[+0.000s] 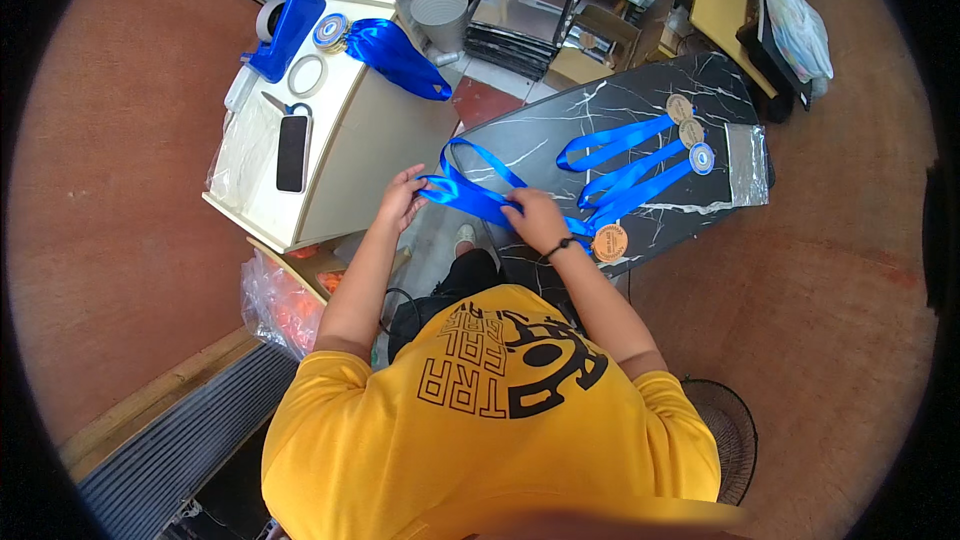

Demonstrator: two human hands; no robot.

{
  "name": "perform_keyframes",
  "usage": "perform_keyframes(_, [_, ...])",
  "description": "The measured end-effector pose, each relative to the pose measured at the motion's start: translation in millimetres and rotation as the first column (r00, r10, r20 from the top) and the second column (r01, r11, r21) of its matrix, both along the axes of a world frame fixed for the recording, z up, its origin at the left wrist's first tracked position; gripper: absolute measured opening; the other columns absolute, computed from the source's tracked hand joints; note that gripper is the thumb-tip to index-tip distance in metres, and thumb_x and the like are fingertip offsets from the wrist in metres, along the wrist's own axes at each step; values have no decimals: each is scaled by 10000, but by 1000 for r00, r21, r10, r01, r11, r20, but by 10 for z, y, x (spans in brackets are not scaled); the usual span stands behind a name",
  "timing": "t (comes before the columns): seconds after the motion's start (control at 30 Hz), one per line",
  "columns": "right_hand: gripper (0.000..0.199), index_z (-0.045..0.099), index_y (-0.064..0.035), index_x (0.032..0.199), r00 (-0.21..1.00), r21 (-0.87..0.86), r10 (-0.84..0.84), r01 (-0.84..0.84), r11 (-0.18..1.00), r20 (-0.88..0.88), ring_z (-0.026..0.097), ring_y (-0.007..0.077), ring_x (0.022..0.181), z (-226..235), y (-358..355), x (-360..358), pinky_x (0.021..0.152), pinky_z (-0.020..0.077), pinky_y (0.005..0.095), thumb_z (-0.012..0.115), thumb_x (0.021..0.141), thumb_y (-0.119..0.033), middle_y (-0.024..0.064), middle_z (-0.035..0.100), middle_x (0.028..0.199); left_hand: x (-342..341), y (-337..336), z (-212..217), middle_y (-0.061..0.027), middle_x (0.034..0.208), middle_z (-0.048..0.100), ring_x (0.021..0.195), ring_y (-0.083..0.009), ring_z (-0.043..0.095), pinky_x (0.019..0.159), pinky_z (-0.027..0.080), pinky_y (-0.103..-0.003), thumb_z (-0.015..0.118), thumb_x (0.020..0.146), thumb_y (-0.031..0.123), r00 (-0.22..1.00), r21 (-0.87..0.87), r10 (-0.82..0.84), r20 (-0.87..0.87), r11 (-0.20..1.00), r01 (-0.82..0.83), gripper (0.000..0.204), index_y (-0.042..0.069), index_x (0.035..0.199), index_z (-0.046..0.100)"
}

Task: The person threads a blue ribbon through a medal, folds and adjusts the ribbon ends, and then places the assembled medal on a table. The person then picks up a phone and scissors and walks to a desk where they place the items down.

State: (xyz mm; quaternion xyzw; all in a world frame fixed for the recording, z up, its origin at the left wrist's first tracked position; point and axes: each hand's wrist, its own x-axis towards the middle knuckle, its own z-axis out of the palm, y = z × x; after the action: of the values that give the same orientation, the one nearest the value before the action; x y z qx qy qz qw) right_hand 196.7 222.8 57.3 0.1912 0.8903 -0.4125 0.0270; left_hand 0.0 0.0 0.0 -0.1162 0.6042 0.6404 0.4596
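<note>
A blue ribbon (462, 198) stretches between my hands in front of the black marbled table. Its looped end is pinched in the fingers of my left hand (402, 198), off the table's left edge. My right hand (540, 220) grips the same ribbon farther along, over the table's near left part. Just right of that wrist lies a round copper-coloured medal (610, 242), which seems to hang on this ribbon, though the wrist hides part of the join. Farther right lie more medals (690, 132) with blue ribbons (630, 175) spread leftward, one of them with a blue-and-white face (702, 159).
A clear plastic sleeve (747, 165) lies at the right end of the marbled table (500, 120). On the white cabinet (350, 130) at left are a phone (292, 153), scissors (285, 106), a tape roll (307, 75), a blue tape dispenser (285, 30) and a ribboned medal bundle (385, 55).
</note>
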Motion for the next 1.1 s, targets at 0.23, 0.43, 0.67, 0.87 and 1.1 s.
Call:
perform_keyframes(0.23, [203,668,-42,957,986,28,-132,136,990,-106,639,355,901,-408,-381,-803,801,500,443,655,802,-172,174,675,934,-5,-172,504,-45,993,599,917,-148,625,804,532,-299,576,896,24,997,151,-53,49,987,45,375,76,1257,487])
perform_keyframes(0.43, [430,660,-40,975,977,411,-47,-44,911,209,658,328,945,-319,-662,-1399,795,524,443,648,836,-447,180,677,940,507,-275,713,-45,1045,589,951,-145,611,832,497,-291,619,884,44,971,186,-214,107,964,192,364,83,1227,503])
perform_keyframes(0.67, [414,718,-43,852,845,296,-468,392,871,259,685,365,890,-610,-745,-1803,751,548,436,666,822,-452,198,699,872,883,-390,746,-28,1061,588,963,-133,593,852,458,-289,644,876,91,940,101,-239,244,970,221,358,103,1211,516])
perform_keyframes(0.87, [272,652,-41,745,760,-73,-635,647,759,135,632,261,651,-845,-704,-1749,613,509,384,671,810,-305,143,673,735,858,-464,887,-24,1017,613,956,-126,587,864,422,-291,650,873,111,931,121,-290,223,956,269,367,104,1215,517])
perform_keyframes(1.1, [175,522,-63,931,832,-950,-546,244,193,103,678,237,665,570,-264,-1074,584,566,324,625,912,-203,134,663,805,559,-481,1554,-81,1037,625,972,-153,596,885,468,-294,615,902,63,947,365,-318,39,887,283,342,36,1227,515])
